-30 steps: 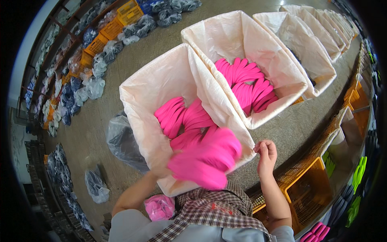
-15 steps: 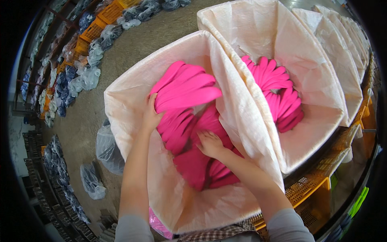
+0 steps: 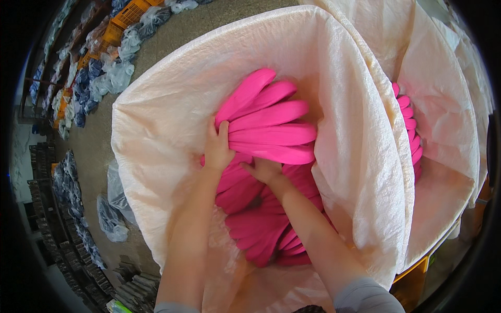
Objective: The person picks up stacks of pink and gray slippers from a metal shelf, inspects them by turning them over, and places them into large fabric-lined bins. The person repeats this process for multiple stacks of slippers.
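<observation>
My left hand (image 3: 219,148) is closed on the near left end of a bundle of bright pink, soft, finger-like fabric pieces (image 3: 269,130). The bundle fans out to the right, inside a large cream woven sack (image 3: 167,120). Just beneath it is my right hand (image 3: 265,170), thumb stretched out to the left and the other fingers mostly hidden under the bundle. That hand is nearest to darker pink bundles (image 3: 261,229) piled in the sack. The exact kind of the pink pieces cannot be made out.
A second cream sack (image 3: 443,130) with pink bundles (image 3: 409,125) stands on the right, more sacks beyond it. Clear plastic bags (image 3: 111,219) lie on the floor at left. Orange crates (image 3: 125,18) and bagged goods line the far left.
My view has moved closer over the near sack. My left hand still holds the pink bundle, now lying more level. My right hand has moved from flat on the pile to beneath that bundle.
</observation>
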`<state>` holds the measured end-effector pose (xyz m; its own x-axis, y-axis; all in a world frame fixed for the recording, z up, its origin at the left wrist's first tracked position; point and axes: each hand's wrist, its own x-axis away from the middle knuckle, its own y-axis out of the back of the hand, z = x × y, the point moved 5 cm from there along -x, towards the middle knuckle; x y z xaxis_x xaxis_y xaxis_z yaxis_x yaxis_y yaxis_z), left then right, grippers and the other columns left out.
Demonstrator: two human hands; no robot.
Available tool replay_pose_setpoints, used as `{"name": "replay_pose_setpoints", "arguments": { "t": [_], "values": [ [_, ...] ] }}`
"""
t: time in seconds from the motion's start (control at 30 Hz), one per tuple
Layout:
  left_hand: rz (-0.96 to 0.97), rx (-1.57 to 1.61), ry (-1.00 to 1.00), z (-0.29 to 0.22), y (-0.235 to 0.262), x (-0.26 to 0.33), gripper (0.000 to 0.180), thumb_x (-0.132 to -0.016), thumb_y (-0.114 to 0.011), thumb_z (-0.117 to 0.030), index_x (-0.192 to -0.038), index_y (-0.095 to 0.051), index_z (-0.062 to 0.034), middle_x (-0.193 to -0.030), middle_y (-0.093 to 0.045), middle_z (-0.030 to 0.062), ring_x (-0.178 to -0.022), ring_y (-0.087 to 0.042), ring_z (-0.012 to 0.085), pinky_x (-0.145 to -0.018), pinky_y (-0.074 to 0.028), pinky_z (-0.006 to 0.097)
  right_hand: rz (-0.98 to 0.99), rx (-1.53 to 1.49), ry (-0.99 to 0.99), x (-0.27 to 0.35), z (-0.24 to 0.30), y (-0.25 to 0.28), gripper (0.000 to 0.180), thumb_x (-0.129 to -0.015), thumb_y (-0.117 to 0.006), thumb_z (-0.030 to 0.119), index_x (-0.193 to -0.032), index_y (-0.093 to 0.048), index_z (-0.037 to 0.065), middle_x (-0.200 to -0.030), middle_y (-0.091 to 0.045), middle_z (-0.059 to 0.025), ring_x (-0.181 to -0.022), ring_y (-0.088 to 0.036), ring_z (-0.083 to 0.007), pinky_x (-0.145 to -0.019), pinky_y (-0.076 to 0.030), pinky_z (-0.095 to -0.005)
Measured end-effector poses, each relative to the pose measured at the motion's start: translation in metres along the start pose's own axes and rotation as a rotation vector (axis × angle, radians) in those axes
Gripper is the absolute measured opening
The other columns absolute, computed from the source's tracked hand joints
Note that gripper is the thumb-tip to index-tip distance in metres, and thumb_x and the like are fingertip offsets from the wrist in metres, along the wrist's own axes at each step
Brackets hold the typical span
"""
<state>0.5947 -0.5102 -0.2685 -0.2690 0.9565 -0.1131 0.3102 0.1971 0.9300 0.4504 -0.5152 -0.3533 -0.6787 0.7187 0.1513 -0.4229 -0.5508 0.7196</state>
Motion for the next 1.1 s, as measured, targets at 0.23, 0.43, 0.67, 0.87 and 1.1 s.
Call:
{"name": "replay_pose_setpoints", "arguments": {
  "t": [0.23,0.43,0.67,0.87,1.1],
  "values": [
    [0.225,-0.355,0.131,0.007,-0.06,0.013,0.05,-0.069,-0.067,-0.007,-0.113,-0.043,-0.008,-0.132,-0.038,0.0245,-0.106,-0.053,0.0398,-0.086,-0.047,0.049,-0.073,-0.162,-0.011,0.014,0.001,0.021,0.073,-0.082,-0.06,0.054,-0.135,-0.043,0.006,-0.138,-0.043,-0.0201,-0.128,-0.039,-0.0373,-0.106,-0.032,-0.0443],
    [0.396,-0.333,0.193,0.001,-0.04,0.01,0.059,-0.073,-0.07,-0.016,-0.123,-0.04,-0.0074,-0.134,-0.038,0.0225,-0.113,-0.05,0.0411,-0.091,-0.045,0.05,-0.161,-0.883,-0.328,0.002,-0.037,0.007,0.061,-0.091,-0.051,0.052,-0.114,-0.06,-0.004,-0.115,-0.06,-0.0249,-0.114,-0.052,-0.0383,-0.102,-0.036,-0.0386],
    [0.095,0.036,-0.087,-0.051,-0.016,-0.043,0.086,-0.078,-0.07,-0.033,-0.147,-0.023,-0.0132,-0.149,-0.023,0.0229,-0.138,-0.025,0.0376,-0.108,-0.024,0.055,-0.212,-1.108,-0.563,-0.011,-0.058,-0.013,0.053,-0.091,-0.057,0.041,-0.105,-0.062,-0.01,-0.105,-0.064,-0.0241,-0.098,-0.063,-0.0288,-0.087,-0.046,-0.0357],
    [0.23,-0.346,-0.168,-0.1,-0.103,-0.052,0.067,-0.085,-0.057,-0.044,-0.145,-0.032,-0.0258,-0.153,-0.024,0.0064,-0.138,-0.024,0.0333,-0.105,-0.022,0.063,-0.231,-0.787,-0.552,-0.01,-0.069,-0.012,0.024,-0.084,-0.06,0.018,-0.086,-0.067,-0.004,-0.087,-0.066,-0.0248,-0.081,-0.064,-0.0372,-0.072,-0.049,-0.0411],
    [0.39,-0.274,-0.197,-0.051,-0.121,-0.09,0.076,-0.085,-0.049,-0.059,-0.147,-0.028,-0.0213,-0.154,-0.02,0.0081,-0.139,-0.023,0.0299,-0.106,-0.022,0.061,-0.264,-0.183,-0.145,0.042,-0.005,0.014,0.05,-0.078,-0.061,0.012,-0.125,-0.05,0.0,-0.132,-0.048,-0.0221,-0.123,-0.044,-0.0386,-0.102,-0.036,-0.0453]
  ]
}}
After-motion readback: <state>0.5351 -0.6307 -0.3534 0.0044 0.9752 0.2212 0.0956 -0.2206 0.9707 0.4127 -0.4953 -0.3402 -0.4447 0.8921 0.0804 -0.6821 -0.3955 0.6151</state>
